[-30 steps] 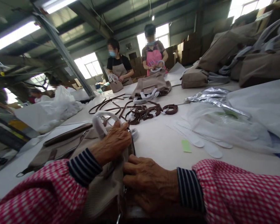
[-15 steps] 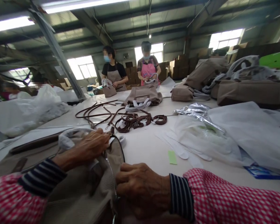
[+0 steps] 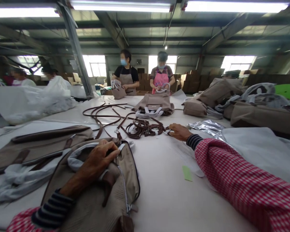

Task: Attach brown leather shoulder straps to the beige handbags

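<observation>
A taupe handbag with brown leather trim lies in front of me, its zipper partly open. My left hand rests across the bag, fingers closed on its upper edge near a small white tag. One bag handle, wrapped in white padding, loops beside that hand. Farther out, my right hand has its fingers closed on a brown coiled strap at the right end of the heap of straps. My fingers hide most of that coil.
Another taupe bag lies at the left. A finished-looking bag sits beyond the straps, and several bags are piled at right. White wrapping sheets, silver foil and a green slip lie nearby. Two co-workers stand opposite.
My right hand has left the bag's zipper side and reached forward to the strap coils. My left hand stays on the bag. The view has levelled, showing more of the bag at left.
</observation>
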Demonstrator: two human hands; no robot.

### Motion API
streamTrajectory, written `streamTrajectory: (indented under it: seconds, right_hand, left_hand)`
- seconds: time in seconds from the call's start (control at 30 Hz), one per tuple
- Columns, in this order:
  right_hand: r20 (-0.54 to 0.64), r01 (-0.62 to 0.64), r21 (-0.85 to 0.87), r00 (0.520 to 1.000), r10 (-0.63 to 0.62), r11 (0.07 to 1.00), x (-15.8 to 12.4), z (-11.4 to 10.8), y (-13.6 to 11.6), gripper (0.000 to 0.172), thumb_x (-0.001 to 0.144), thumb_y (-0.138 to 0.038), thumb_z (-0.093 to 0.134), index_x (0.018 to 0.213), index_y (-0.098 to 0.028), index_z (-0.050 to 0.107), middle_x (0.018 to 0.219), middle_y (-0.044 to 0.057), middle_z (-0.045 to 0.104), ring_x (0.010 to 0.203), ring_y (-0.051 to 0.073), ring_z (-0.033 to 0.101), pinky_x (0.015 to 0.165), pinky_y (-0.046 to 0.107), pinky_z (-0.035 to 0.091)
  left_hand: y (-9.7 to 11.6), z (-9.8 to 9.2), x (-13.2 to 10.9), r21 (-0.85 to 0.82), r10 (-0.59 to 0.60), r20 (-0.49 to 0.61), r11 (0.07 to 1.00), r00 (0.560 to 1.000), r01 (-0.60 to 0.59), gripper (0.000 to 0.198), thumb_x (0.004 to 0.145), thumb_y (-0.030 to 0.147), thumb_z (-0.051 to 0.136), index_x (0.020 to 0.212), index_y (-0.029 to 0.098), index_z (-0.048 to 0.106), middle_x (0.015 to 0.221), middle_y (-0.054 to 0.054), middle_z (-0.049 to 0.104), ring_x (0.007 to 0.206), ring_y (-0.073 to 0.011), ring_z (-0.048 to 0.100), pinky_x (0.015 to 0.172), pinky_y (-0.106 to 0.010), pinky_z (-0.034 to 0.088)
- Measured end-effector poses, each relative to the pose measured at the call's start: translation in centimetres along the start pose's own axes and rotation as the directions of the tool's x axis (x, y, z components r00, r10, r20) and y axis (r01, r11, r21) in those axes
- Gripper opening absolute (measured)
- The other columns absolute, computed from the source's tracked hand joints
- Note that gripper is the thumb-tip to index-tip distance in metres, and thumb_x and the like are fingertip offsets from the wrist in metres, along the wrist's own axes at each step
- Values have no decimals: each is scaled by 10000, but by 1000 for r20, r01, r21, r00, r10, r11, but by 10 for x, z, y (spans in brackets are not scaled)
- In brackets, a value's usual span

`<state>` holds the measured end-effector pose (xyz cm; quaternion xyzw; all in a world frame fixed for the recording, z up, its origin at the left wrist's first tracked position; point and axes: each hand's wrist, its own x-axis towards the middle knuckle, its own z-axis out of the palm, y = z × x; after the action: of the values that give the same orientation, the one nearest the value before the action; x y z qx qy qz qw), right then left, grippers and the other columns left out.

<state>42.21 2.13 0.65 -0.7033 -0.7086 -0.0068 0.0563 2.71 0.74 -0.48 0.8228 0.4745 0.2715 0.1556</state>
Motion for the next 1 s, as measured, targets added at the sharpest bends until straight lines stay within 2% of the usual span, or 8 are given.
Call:
streamTrajectory:
  seconds: [0.17, 0.33, 0.43, 0.57, 0.7, 0.83, 0.93, 1.0]
  right_hand:
    - [56, -112, -105, 991, 118, 988, 25, 14, -1, 370, 857, -203, 596, 1196, -149, 734, 1205, 178, 719, 1078, 298, 677, 802, 326, 464]
    - [57, -93, -154, 993, 103, 984, 16, -9, 2, 313, 768, -258, 672, 1045, -144, 765, 1059, 164, 744, 936, 279, 686, 675, 304, 401]
    - [38, -27, -148, 999, 33, 989, -9, -36, 2, 264, 762, -282, 674, 988, -168, 749, 996, 124, 738, 868, 250, 657, 646, 302, 361]
    - [18, 191, -41, 982, -190, 981, -61, -60, -20, 168, 793, -280, 674, 939, -201, 701, 885, 55, 701, 761, 194, 590, 635, 295, 333]
    - [28, 434, 73, 899, -437, 898, -115, -48, -63, 189, 790, -147, 654, 971, -201, 673, 947, 40, 681, 799, 177, 584, 695, 287, 363]
    - [75, 526, 296, 819, -568, 798, -152, -23, -82, 239, 875, -90, 567, 1070, -181, 671, 1067, 68, 671, 883, 170, 619, 761, 284, 441]
    - [-62, 446, 490, 875, -481, 749, -167, -23, -57, 285, 937, -185, 580, 1210, -182, 662, 1184, 95, 666, 890, 153, 636, 797, 291, 497]
    - [-178, 305, 511, 952, -248, 804, -175, -34, -23, 254, 934, -289, 610, 1139, -173, 706, 1155, 100, 690, 833, 155, 638, 753, 294, 507]
  left_hand:
    - [-6, 1, 1, -46, 44, 37, 998, 998, -42, 341, 868, 519, 570, 798, 215, 707, 864, -46, 608, 922, -254, 565, 867, -388, 425]
    - [-10, -1, 1, -61, 97, 97, 994, 991, -91, 261, 865, 434, 616, 821, 197, 718, 909, -51, 599, 963, -249, 567, 890, -388, 448]
    - [-8, -3, 0, -65, 131, 124, 990, 984, -124, 241, 886, 400, 613, 837, 185, 712, 937, -56, 602, 978, -246, 571, 900, -389, 459]
    - [-6, -5, -1, -54, 154, 131, 988, 979, -148, 248, 908, 398, 599, 855, 182, 709, 948, -59, 612, 970, -239, 580, 908, -385, 473]
    - [-8, -6, 1, -47, 152, 147, 988, 977, -147, 306, 904, 460, 598, 884, 186, 731, 961, -60, 612, 970, -242, 584, 921, -391, 477]
    - [-12, -5, 3, -32, 154, 168, 988, 974, -151, 336, 910, 493, 582, 904, 193, 732, 974, -66, 622, 996, -253, 572, 947, -404, 456]
    - [-14, -5, 4, 3, 159, 170, 987, 973, -162, 343, 911, 503, 575, 913, 196, 728, 977, -61, 626, 1004, -260, 565, 956, -407, 445]
    - [-15, -5, 4, 23, 157, 167, 986, 973, -163, 331, 915, 496, 573, 927, 203, 727, 984, -50, 640, 1006, -257, 569, 965, -405, 445]
